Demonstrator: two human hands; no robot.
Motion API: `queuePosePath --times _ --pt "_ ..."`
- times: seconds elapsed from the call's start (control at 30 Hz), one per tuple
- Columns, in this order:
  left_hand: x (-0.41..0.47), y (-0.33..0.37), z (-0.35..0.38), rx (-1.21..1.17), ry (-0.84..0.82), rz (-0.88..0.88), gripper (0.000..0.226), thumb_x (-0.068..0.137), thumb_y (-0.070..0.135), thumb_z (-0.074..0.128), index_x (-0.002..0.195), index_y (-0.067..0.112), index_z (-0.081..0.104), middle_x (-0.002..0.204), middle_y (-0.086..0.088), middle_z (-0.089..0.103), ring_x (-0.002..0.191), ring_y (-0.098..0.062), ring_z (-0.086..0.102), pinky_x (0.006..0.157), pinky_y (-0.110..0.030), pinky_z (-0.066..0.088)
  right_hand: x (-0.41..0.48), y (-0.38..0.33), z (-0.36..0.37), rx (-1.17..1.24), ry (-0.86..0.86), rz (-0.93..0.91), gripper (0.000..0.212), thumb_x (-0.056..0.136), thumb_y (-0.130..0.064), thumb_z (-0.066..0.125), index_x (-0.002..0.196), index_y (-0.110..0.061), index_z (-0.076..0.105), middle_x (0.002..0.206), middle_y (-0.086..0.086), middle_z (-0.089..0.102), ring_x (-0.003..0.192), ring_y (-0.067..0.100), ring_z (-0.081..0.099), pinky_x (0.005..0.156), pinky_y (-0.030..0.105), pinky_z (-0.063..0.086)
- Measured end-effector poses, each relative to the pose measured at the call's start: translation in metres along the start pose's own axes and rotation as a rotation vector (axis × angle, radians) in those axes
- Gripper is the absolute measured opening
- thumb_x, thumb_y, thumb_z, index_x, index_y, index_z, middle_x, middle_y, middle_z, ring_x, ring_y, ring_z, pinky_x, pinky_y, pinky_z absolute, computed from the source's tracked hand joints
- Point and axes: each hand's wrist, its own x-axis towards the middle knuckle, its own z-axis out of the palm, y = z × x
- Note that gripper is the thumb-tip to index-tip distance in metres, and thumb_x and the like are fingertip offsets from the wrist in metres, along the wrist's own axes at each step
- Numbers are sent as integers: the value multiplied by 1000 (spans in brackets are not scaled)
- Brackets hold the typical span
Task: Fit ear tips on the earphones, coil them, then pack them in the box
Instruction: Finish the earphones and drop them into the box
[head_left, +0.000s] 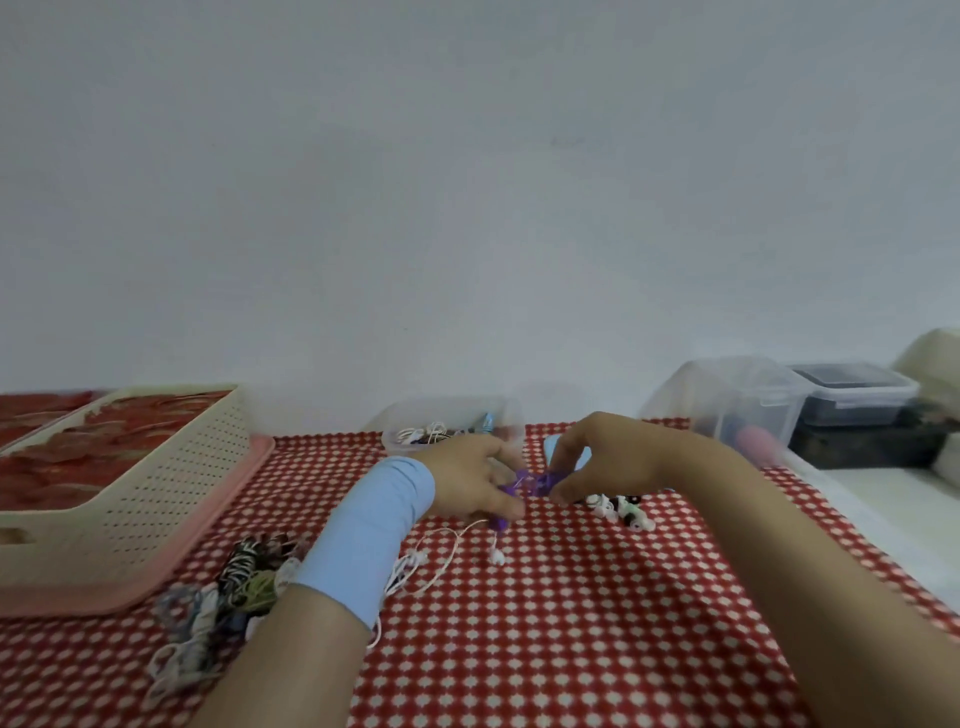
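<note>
Both hands, left hand and right hand, are pinching the purple earphones between them, toward the far edge of the table. The ear tips lie just beside the right hand. The clear box sits at the far edge.

Basket is set on tray at far L of cloth. Coil pile is placed in front of tray, L of L forearm. L hand and R hand are met at ctr, w/ earphones held between them. Loose cable is laid just in front of L hand. Ear tips are grouped just beside R hand. Tub is positioned behind hands. Bin is located at rear R; lidded box is set R of it.
</note>
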Motion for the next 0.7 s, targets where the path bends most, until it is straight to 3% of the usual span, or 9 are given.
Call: queuePosePath --times 0.07,0.17,0.27,0.33,0.4,0.5,0.6,0.7 --pt "3 -6 4 57 -52 -34 57 81 9 77 131 15 52 99 2 69 80 -19 66 76 -31 58 0 4 5 -9 -25 7 19 84 -41 80 100 -31 75 107 -11 72 99 9 65 89 29 53" --pt "4 -13 5 102 -105 -78 57 79 6 78 130 13 53 98 -3 71 87 -26 70 82 -31 58 3 8 6 3 -4 9 21 88 -41 76 104 -28 72 107 -10 70 98 12 66 87 30 53" --pt "1 -18 -6 245 -63 -78 29 84 17 75 112 21 70 92 1 76 79 -8 69 77 -17 54 6 11 5 5 4 28 19 88 -43 75 99 -29 71 102 -12 70 95 10 65 85 29 54" --pt "-3 -22 -17 344 -30 -108 18 85 19 74 101 26 76 85 4 77 73 -1 67 78 -16 52 8 11 7 -40 -27 39 21 87 -47 74 97 -29 72 97 -13 69 92 9 65 82 29 54" --pt "-6 -22 -24 460 -39 -190 19 88 18 71 102 28 77 96 7 76 86 -5 68 84 -20 52 10 11 12 -71 -73 52 24 87 -50 74 97 -28 75 94 -14 70 90 8 66 79 27 52" --pt "-11 -17 -25 717 -63 -252 33 88 27 70 121 28 70 123 13 64 115 -12 60 100 -26 46 11 8 16 -62 -151 80 29 86 -53 74 102 -29 79 98 -17 74 95 5 66 86 26 53" --pt "-11 -6 -20 530 47 -117 28 87 32 69 115 35 72 124 17 63 116 -11 57 105 -28 41 12 5 15 -72 -114 98 32 88 -56 69 104 -30 79 103 -16 74 98 8 66 93 32 53" --pt "1 3 6 444 78 -18 34 87 38 69 119 29 69 124 13 65 112 -11 59 101 -28 43 12 4 15 -105 -78 99 24 95 -46 65 105 -29 79 102 -12 75 94 9 68 88 30 54"
